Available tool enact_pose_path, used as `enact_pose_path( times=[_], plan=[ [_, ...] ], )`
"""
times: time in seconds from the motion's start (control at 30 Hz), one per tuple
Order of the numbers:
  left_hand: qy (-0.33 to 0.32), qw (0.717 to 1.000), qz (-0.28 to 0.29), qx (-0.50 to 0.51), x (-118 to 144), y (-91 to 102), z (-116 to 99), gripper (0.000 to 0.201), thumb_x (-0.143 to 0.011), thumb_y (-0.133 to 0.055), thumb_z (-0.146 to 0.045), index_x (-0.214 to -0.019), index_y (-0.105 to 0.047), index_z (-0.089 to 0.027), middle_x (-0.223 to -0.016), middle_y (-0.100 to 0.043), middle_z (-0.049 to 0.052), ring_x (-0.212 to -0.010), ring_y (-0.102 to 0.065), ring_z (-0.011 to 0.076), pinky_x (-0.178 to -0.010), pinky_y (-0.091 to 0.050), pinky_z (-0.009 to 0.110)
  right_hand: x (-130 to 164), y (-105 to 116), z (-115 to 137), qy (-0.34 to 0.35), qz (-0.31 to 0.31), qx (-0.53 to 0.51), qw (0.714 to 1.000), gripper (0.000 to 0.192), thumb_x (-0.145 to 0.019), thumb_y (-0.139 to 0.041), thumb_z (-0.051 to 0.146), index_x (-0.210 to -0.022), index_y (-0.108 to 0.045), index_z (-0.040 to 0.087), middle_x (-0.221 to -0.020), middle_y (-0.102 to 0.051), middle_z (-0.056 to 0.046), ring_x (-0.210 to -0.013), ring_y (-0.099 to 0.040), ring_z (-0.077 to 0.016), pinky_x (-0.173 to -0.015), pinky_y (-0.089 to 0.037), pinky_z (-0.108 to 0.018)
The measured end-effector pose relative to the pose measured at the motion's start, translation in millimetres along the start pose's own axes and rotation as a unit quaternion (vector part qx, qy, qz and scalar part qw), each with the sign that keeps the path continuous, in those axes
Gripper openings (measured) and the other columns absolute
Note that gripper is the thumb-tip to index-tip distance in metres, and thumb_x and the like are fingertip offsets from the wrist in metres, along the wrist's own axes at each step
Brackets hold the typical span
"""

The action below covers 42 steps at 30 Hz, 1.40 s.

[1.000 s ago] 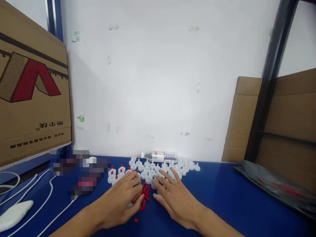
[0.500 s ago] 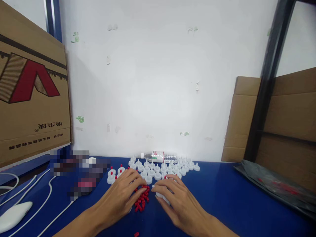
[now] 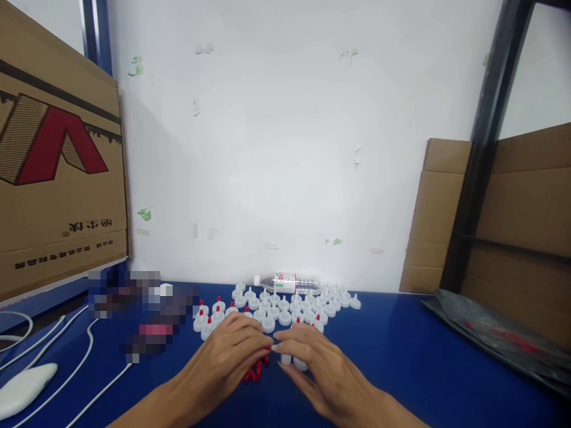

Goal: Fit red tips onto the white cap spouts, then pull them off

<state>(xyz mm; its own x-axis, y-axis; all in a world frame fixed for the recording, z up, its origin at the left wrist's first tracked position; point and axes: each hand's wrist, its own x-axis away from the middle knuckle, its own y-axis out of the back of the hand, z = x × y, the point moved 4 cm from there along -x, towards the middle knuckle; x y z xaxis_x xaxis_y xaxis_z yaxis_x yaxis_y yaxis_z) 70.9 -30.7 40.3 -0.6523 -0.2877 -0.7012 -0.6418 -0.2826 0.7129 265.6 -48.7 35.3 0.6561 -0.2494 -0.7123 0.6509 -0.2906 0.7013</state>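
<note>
My left hand (image 3: 232, 351) pinches a small red tip cap (image 3: 268, 348) between thumb and fingers. My right hand (image 3: 314, 356) grips a white nozzle cap (image 3: 286, 358) turned on its side, its spout pointing left at the red tip cap; whether the two touch is hard to tell. Another white cap (image 3: 300, 364) shows beneath the right fingers. Below my left fingers lies a pile of red tip caps (image 3: 253, 374), partly hidden. Several white nozzle caps with red tips (image 3: 209, 329) stand left of my hands, and a few more just beyond the right hand.
Many bare white nozzle caps (image 3: 284, 318) stand on the blue table (image 3: 388, 356) beyond my hands. Behind them a plastic bottle (image 3: 307, 284) lies by the wall. White cables (image 3: 91, 342) and a white device (image 3: 27, 389) are at left, a dark plastic bag (image 3: 499, 339) at right.
My left hand has lifted a red tip cap from the pile and moved right. The white nozzle cap's spout now meets or nearly meets it. Both hands are closer together.
</note>
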Motion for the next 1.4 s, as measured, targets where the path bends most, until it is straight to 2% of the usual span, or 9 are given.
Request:
enact_pose_path(
  times=[0.2,0.43,0.6,0.77,0.9,1.0,1.07,1.23,1.4],
  plan=[
    [0.022,1.000,0.007,-0.003,1,-8.3,-2,0.024,-0.108,-0.038,-0.012,-0.109,-0.060,-0.020,-0.093,-0.071,0.006,-0.090,-0.059,0.0221,-0.082,-0.046,0.038,-3,1,4,0.021,-0.022,0.017,0.999,0.034,-0.103,-0.040,0.006,-0.134,-0.044,0.020,-0.125,-0.069,-0.013,-0.121,-0.065,-0.0172,-0.113,-0.048,-0.038],
    [0.090,0.984,-0.048,0.144,-4,-1.3,-21,0.023,-0.104,-0.044,-0.009,-0.092,-0.061,-0.019,-0.082,-0.064,0.004,-0.080,-0.057,0.0193,-0.075,-0.047,0.033,-5,8,15,0.067,-0.121,0.018,0.990,0.026,-0.099,-0.042,0.003,-0.119,-0.052,0.016,-0.114,-0.072,-0.015,-0.113,-0.070,-0.0203,-0.103,-0.056,-0.039],
    [0.094,0.980,-0.075,0.158,-6,1.2,-26,0.027,-0.103,-0.046,-0.012,-0.083,-0.061,-0.020,-0.074,-0.063,0.002,-0.073,-0.058,0.0182,-0.068,-0.046,0.030,-4,8,18,0.078,-0.105,0.031,0.991,0.025,-0.104,-0.041,0.008,-0.124,-0.053,0.015,-0.116,-0.073,-0.015,-0.118,-0.068,-0.0184,-0.106,-0.054,-0.039],
    [0.148,0.971,-0.097,0.159,-11,1.6,-21,0.020,-0.104,-0.051,-0.017,-0.093,-0.067,-0.023,-0.085,-0.071,0.001,-0.081,-0.064,0.0180,-0.074,-0.049,0.029,-5,8,9,0.018,-0.085,0.025,0.996,0.031,-0.107,-0.044,0.016,-0.138,-0.048,0.015,-0.126,-0.072,-0.012,-0.121,-0.067,-0.0164,-0.110,-0.050,-0.035],
    [0.201,0.964,-0.140,0.107,-12,12.6,-8,0.010,-0.103,-0.057,-0.022,-0.098,-0.065,-0.025,-0.093,-0.071,0.000,-0.090,-0.064,0.0195,-0.084,-0.049,0.032,-5,16,-6,-0.069,-0.057,0.071,0.993,0.041,-0.106,-0.047,0.022,-0.146,-0.040,0.017,-0.131,-0.069,-0.012,-0.123,-0.066,-0.0219,-0.117,-0.043,-0.050],
    [0.191,0.976,-0.102,0.015,-10,18.9,5,0.013,-0.103,-0.049,-0.020,-0.097,-0.060,-0.023,-0.098,-0.067,0.003,-0.096,-0.060,0.0234,-0.087,-0.046,0.038,-3,23,-19,-0.135,-0.041,0.068,0.988,0.036,-0.105,-0.045,0.019,-0.141,-0.046,0.022,-0.127,-0.070,-0.009,-0.119,-0.067,-0.0224,-0.118,-0.038,-0.056],
    [0.163,0.984,-0.054,-0.040,-8,19.8,12,0.013,-0.101,-0.047,-0.017,-0.096,-0.058,-0.022,-0.099,-0.066,0.005,-0.099,-0.058,0.0252,-0.087,-0.044,0.040,-3,24,-21,-0.133,-0.022,0.054,0.989,0.031,-0.104,-0.045,0.016,-0.133,-0.053,0.024,-0.120,-0.071,-0.006,-0.117,-0.066,-0.0215,-0.118,-0.036,-0.056],
    [0.104,0.991,0.002,-0.087,-5,19.5,13,0.013,-0.101,-0.046,-0.015,-0.092,-0.055,-0.021,-0.089,-0.064,0.003,-0.089,-0.056,0.0234,-0.088,-0.041,0.042,-9,13,3,-0.005,-0.017,0.028,0.999,0.017,-0.102,-0.053,0.016,-0.115,-0.063,0.022,-0.105,-0.074,-0.002,-0.105,-0.066,-0.0188,-0.112,-0.039,-0.045],
    [0.093,0.990,0.097,-0.043,1,13.4,8,0.013,-0.099,-0.047,-0.016,-0.089,-0.053,-0.021,-0.086,-0.060,0.003,-0.088,-0.054,0.0228,-0.089,-0.042,0.042,-4,-19,28,0.134,-0.005,0.070,0.988,0.016,-0.108,-0.049,0.021,-0.115,-0.064,0.021,-0.082,-0.071,0.005,-0.073,-0.059,-0.0124,-0.077,-0.045,-0.029]
  ],
)
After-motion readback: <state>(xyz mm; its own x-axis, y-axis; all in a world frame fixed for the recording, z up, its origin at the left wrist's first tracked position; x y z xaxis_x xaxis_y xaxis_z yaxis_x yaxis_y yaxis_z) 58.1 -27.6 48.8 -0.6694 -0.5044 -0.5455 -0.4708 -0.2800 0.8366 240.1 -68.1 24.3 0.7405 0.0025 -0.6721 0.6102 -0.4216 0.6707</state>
